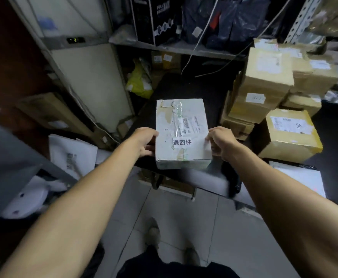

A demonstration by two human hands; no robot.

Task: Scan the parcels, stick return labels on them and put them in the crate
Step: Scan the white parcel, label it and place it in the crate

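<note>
A white cardboard parcel (181, 135) with clear tape and a barcode label hangs in the air in front of me, above a dark surface. A white return label (188, 142) with black Chinese characters is stuck on its near top face. My left hand (147, 142) grips the parcel's left side. My right hand (221, 142) holds its right side, the fingertips at the label's right end. No scanner shows, and I cannot tell which container is the crate.
Brown parcels are stacked at the right, the nearest a box (290, 135) with yellow tape. A metal shelf (174, 47) with dark bags stands behind. White mail bags (72, 155) lie at the left. Grey tile floor (184, 217) and my shoes are below.
</note>
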